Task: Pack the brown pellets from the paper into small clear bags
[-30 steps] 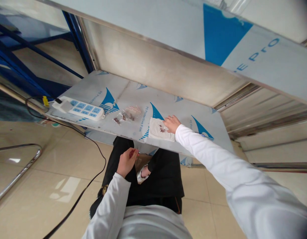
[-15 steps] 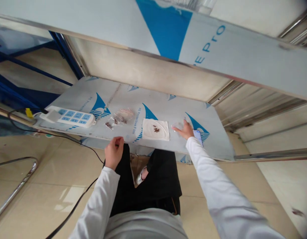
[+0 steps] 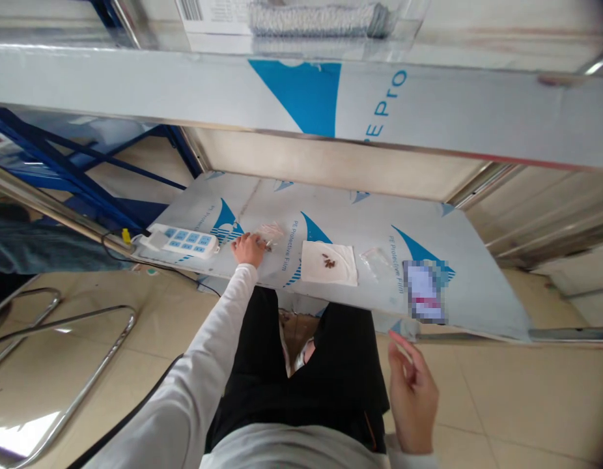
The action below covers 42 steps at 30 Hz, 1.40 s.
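Observation:
My left hand (image 3: 249, 249) reaches down onto the film-covered bench (image 3: 325, 202), fingers curled over a cluster of small dark brown pieces (image 3: 268, 245). What its fingertips pinch, if anything, is hidden. Just behind it lies a clear bag with pinkish contents (image 3: 271, 230). To its right, a white square sheet (image 3: 314, 272) bears several small brown pieces (image 3: 329, 261) near its middle. My right hand (image 3: 413, 394) hovers in front of the bench edge, fingers loosely bent and apart, holding nothing. Nearest to it on the bench is a phone (image 3: 424, 293); a crumpled clear plastic bag (image 3: 376, 262) lies left of that.
A white power strip (image 3: 184, 241) with a black cable sits at the bench's left end. Across the top runs an upper shelf (image 3: 184, 88) carrying a grey-white fuzzy roll (image 3: 318, 19). Blue metal framing (image 3: 77, 169) and a chrome chair frame (image 3: 120, 339) stand at left.
My left hand has moved forward onto the brown pieces. My right hand has left the clear bag and phone and drawn back past the bench edge. The view has tilted and shifted.

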Tool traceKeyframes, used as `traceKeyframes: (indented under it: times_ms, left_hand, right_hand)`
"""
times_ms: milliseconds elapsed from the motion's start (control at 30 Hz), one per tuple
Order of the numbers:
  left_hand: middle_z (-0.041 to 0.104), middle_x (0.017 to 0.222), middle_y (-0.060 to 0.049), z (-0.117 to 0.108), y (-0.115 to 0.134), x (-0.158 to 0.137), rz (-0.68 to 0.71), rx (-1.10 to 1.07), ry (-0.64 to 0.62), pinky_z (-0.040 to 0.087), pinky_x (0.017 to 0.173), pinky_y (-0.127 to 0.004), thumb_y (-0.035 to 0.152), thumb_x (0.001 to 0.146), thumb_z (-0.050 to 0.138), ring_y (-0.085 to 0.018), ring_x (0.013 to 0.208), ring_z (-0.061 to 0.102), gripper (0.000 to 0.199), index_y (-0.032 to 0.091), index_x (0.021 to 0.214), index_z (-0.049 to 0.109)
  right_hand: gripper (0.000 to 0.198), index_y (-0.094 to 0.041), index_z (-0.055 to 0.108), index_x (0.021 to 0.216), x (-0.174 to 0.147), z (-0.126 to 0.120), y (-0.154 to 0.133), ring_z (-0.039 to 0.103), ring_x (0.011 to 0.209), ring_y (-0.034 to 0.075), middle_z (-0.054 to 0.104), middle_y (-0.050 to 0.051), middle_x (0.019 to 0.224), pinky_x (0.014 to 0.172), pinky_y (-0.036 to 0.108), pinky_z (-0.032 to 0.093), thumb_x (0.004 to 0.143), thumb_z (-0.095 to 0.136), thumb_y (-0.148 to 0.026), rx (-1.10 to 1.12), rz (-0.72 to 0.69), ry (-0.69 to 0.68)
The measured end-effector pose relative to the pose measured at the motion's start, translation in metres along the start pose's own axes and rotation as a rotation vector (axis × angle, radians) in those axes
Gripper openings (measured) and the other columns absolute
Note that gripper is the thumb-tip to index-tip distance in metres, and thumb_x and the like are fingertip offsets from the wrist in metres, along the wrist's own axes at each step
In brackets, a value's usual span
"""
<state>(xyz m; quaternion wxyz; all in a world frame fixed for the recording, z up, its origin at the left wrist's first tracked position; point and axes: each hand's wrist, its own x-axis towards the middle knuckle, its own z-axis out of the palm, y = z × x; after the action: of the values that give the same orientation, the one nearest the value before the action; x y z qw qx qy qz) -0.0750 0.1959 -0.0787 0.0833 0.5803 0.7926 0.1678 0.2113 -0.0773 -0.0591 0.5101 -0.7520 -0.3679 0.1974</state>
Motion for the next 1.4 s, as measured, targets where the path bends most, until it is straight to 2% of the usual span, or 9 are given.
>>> traceKeyframes:
  times_ms: [267, 500, 667, 800, 933, 1033, 1100, 1267, 1400]
  left_hand:
    - [0.063, 0.122, -0.018, -0.006, 0.003, 0.016, -0.042, 0.026, -0.072, 0.033, 0.098, -0.048, 0.034, 0.066, 0.073, -0.036, 0.118, 0.053, 0.06, 0.016, 0.121, 0.056]
    - [0.071, 0.095, -0.014, -0.031, 0.009, 0.008, 0.02, -0.063, -0.095, 0.039, 0.091, -0.045, 0.031, 0.071, 0.067, -0.033, 0.101, 0.062, 0.024, 0.015, 0.09, 0.065]
    - [0.072, 0.084, -0.005, -0.06, 0.016, -0.046, 0.191, -0.294, -0.186, 0.047, 0.07, -0.028, 0.046, 0.075, 0.062, -0.019, 0.076, 0.065, 0.031, 0.017, 0.086, 0.068]
    - [0.07, 0.074, -0.005, -0.074, 0.03, -0.108, 0.308, -0.865, -0.566, 0.047, 0.06, -0.027, 0.046, 0.071, 0.07, -0.016, 0.063, 0.061, 0.033, 0.015, 0.081, 0.069]
    - [0.071, 0.079, -0.006, -0.082, 0.041, -0.151, 0.389, -0.902, -0.735, 0.049, 0.066, -0.028, 0.046, 0.07, 0.073, -0.017, 0.069, 0.062, 0.034, 0.014, 0.082, 0.07]
    - [0.068, 0.079, -0.003, -0.086, 0.044, -0.175, 0.264, -0.825, -0.321, 0.047, 0.066, -0.026, 0.047, 0.061, 0.079, -0.016, 0.072, 0.061, 0.041, 0.017, 0.087, 0.066]
    - [0.065, 0.073, -0.002, -0.089, 0.045, -0.19, 0.119, -0.864, -0.16, 0.046, 0.063, -0.024, 0.049, 0.072, 0.071, -0.014, 0.067, 0.059, 0.033, 0.019, 0.083, 0.063]
    - [0.07, 0.071, -0.005, -0.088, 0.048, -0.21, -0.035, -1.142, -0.518, 0.049, 0.061, -0.025, 0.049, 0.076, 0.065, -0.015, 0.064, 0.062, 0.034, 0.015, 0.078, 0.068]
    - [0.07, 0.07, -0.005, -0.081, 0.042, -0.214, -0.15, -1.217, -0.646, 0.05, 0.062, -0.025, 0.047, 0.07, 0.072, -0.014, 0.062, 0.062, 0.035, 0.013, 0.076, 0.069]
  right_hand:
    - [0.035, -0.019, 0.067, 0.106, -0.032, -0.008, 0.022, 0.063, 0.103, 0.026, 0.067, 0.012, 0.113, 0.093, 0.041, 0.048, 0.083, 0.059, -0.045, 0.03, 0.01, -0.145]
    - [0.028, -0.02, 0.066, 0.105, -0.01, 0.008, -0.003, 0.061, 0.104, 0.024, 0.066, 0.011, 0.113, 0.093, 0.042, 0.047, 0.086, 0.059, -0.039, 0.067, -0.096, -0.163]
    - [0.025, -0.02, 0.066, 0.105, -0.003, 0.03, -0.031, 0.063, 0.1, 0.023, 0.068, 0.011, 0.11, 0.089, 0.04, 0.051, 0.089, 0.055, -0.036, 0.101, -0.184, -0.306]
    - [0.033, -0.021, 0.06, 0.118, 0.015, 0.048, -0.074, 0.062, 0.106, 0.023, 0.066, 0.012, 0.118, 0.089, 0.038, 0.052, 0.088, 0.059, -0.035, 0.152, -0.261, -0.405]
    - [0.023, -0.019, 0.07, 0.1, 0.03, 0.057, -0.101, 0.068, 0.086, 0.02, 0.073, 0.008, 0.098, 0.076, 0.03, 0.055, 0.086, 0.062, -0.035, 0.205, -0.28, -0.577]
    - [0.018, -0.02, 0.073, 0.093, 0.026, 0.054, -0.101, 0.068, 0.078, 0.018, 0.074, 0.007, 0.09, 0.071, 0.029, 0.054, 0.089, 0.059, -0.03, 0.213, -0.322, -0.48]
    - [0.017, -0.023, 0.073, 0.097, 0.018, 0.05, -0.097, 0.067, 0.082, 0.019, 0.073, 0.006, 0.093, 0.074, 0.031, 0.053, 0.089, 0.058, -0.023, 0.149, -0.437, -0.398]
    - [0.03, -0.027, 0.071, 0.109, 0.0, 0.041, -0.086, 0.062, 0.087, 0.021, 0.072, 0.006, 0.096, 0.078, 0.037, 0.051, 0.089, 0.054, -0.012, -0.084, -0.706, -0.445]
    - [0.028, -0.024, 0.069, 0.111, -0.009, 0.037, -0.084, 0.062, 0.09, 0.022, 0.07, 0.007, 0.098, 0.08, 0.037, 0.052, 0.084, 0.063, -0.019, -0.058, -0.647, -0.552]
